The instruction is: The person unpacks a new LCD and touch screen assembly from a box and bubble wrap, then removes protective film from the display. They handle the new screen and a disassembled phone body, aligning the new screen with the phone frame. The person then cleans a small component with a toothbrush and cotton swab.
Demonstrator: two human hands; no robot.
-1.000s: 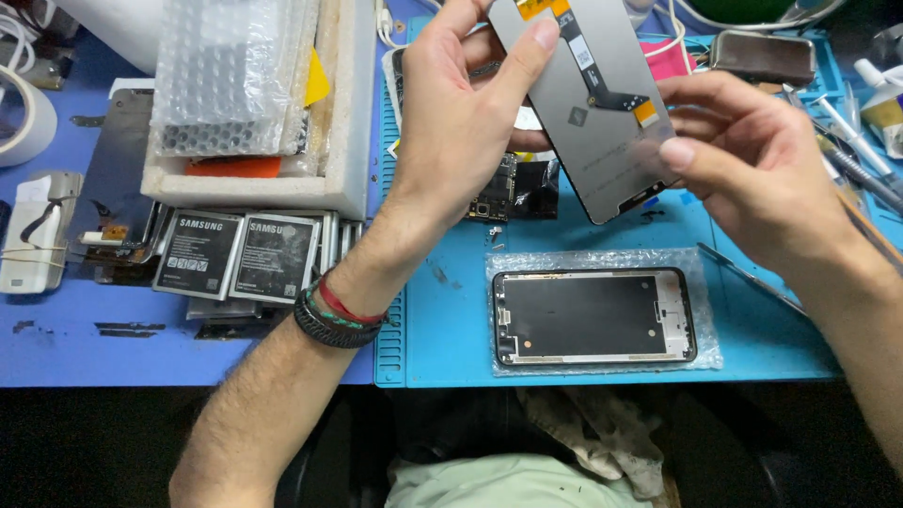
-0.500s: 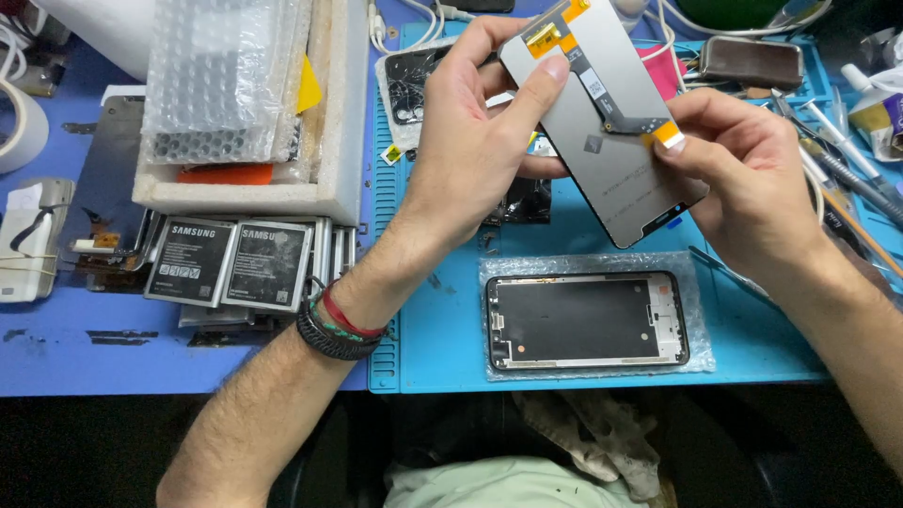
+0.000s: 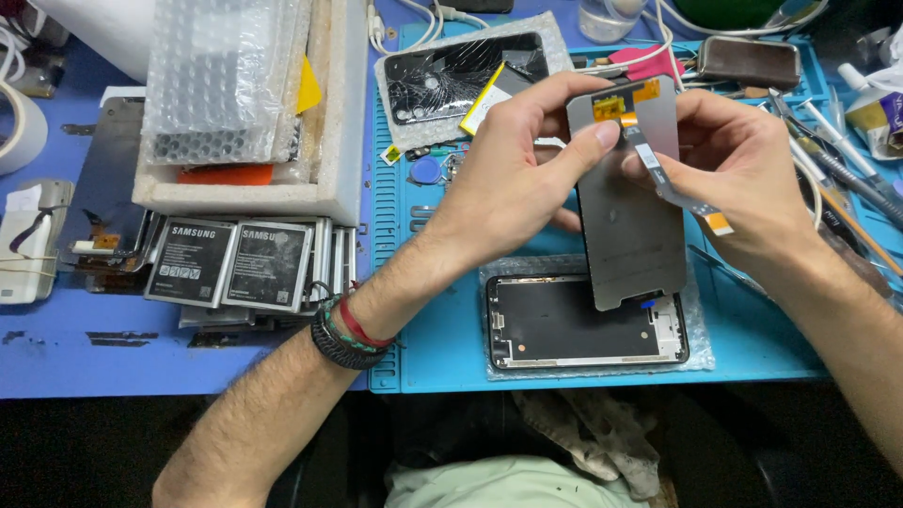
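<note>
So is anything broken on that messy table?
Yes. The black phone panel at the back of the blue mat is covered in spidery cracks. The grey screen part held in both hands looks unbroken.

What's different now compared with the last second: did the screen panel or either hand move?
The grey display panel has been lowered and turned nearly upright, its bottom edge now just over the phone frame on the blue mat. The right hand has pulled the flex ribbon away from the panel's back; the left hand still grips the top edge. The frame, cracked phone and batteries have not moved.
</note>
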